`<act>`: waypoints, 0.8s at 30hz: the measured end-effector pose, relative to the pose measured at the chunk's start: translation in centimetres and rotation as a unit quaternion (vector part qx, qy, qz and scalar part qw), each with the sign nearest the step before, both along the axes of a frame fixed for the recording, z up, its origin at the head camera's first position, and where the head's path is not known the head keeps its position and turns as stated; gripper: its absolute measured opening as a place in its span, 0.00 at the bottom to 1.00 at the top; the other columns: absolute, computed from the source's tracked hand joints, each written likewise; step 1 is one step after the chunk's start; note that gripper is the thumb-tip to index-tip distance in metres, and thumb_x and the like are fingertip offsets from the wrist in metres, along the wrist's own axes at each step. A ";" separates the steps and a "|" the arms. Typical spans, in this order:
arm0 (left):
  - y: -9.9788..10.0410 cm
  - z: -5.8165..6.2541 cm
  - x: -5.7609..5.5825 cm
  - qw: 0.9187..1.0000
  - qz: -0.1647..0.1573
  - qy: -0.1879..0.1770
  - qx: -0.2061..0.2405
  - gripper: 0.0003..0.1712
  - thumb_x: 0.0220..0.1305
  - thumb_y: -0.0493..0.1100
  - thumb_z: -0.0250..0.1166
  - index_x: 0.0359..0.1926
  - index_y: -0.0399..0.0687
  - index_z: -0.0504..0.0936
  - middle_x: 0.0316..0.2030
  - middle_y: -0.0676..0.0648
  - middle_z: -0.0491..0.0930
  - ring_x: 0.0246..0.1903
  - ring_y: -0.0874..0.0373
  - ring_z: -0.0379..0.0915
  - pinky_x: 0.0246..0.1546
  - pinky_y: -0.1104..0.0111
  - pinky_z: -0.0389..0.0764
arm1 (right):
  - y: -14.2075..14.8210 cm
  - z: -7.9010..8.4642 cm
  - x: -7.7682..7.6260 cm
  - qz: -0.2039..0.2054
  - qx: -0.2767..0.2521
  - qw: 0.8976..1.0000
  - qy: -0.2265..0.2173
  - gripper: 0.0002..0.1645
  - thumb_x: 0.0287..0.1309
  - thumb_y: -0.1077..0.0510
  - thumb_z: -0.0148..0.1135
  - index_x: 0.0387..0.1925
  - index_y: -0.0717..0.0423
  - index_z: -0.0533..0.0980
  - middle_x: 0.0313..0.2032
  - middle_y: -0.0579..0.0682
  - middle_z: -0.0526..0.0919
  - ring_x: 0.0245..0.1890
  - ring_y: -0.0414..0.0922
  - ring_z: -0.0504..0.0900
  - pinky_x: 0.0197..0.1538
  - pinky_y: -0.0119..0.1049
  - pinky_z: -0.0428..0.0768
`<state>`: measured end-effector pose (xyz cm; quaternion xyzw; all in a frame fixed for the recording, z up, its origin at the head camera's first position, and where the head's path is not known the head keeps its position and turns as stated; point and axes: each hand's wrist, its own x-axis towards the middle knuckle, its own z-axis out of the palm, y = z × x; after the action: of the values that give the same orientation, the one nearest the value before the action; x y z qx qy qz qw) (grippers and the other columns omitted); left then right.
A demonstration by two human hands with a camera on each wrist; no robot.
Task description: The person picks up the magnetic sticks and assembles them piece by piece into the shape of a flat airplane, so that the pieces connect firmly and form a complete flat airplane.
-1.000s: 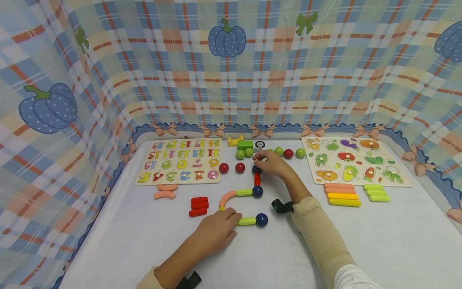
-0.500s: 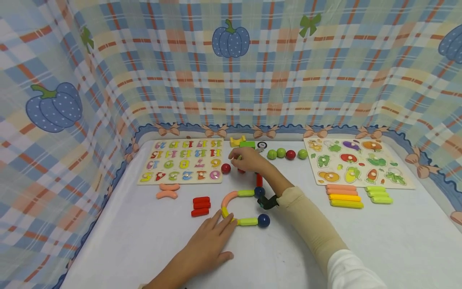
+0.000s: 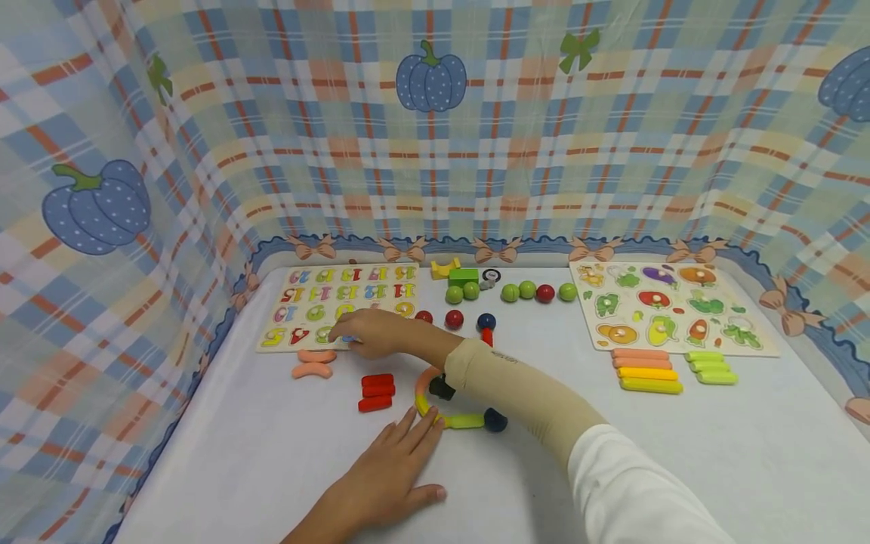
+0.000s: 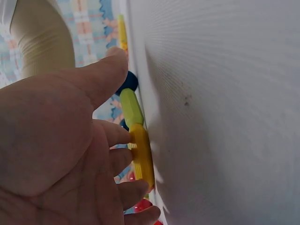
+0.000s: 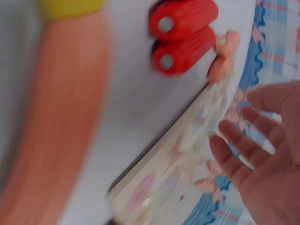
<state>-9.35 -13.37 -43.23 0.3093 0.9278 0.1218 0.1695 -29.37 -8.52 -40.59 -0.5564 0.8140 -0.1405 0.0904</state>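
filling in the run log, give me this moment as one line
left hand: touching yellow piece | right hand: empty, over number board | red sticks: untouched

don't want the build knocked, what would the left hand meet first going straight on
Likely the yellow curved piece, right at the fingertips of the left hand; whether they touch is unclear.

a white table (image 3: 224, 453) bears puzzle boards (image 3: 676, 308), coloured rods (image 3: 466, 421) and balls (image 3: 486, 323).

Left hand (image 3: 387, 472) palm down, thumb splayed, right hand (image 3: 370, 332) raised, fingers loosely bent, right arm (image 3: 523, 385) slanting leftward
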 end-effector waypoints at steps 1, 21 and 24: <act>0.0 0.0 0.0 1.000 -0.002 0.001 0.003 0.49 0.55 0.73 0.43 0.70 0.54 0.44 0.69 0.53 0.37 0.67 0.49 0.32 0.59 0.49 0.52 | -0.5 0.0 0.2 0.025 0.005 1.000 -0.004 0.23 0.60 0.65 0.48 0.56 0.48 0.71 0.56 0.43 0.70 0.58 0.37 0.64 0.58 0.27 0.60; -0.4 0.2 0.2 1.000 -0.015 0.006 0.007 0.49 0.56 0.72 0.44 0.70 0.51 0.43 0.69 0.52 0.36 0.66 0.46 0.37 0.59 0.49 0.53 | -3.0 -0.6 1.5 0.039 0.112 0.993 -0.007 0.31 0.59 0.64 0.52 0.61 0.35 0.65 0.59 0.37 0.67 0.59 0.37 0.62 0.59 0.28 0.58; -0.4 0.1 0.1 1.000 -0.015 0.005 0.001 0.49 0.55 0.72 0.44 0.70 0.52 0.43 0.69 0.52 0.36 0.66 0.47 0.37 0.58 0.48 0.53 | -2.9 -1.0 1.2 0.051 0.099 0.994 0.003 0.26 0.59 0.64 0.51 0.58 0.41 0.70 0.58 0.39 0.68 0.59 0.38 0.62 0.60 0.28 0.58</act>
<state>-9.24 -13.79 -43.14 0.3240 0.9236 0.1189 0.1667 -28.14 -11.38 -41.57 -0.5857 0.7947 -0.0528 0.1501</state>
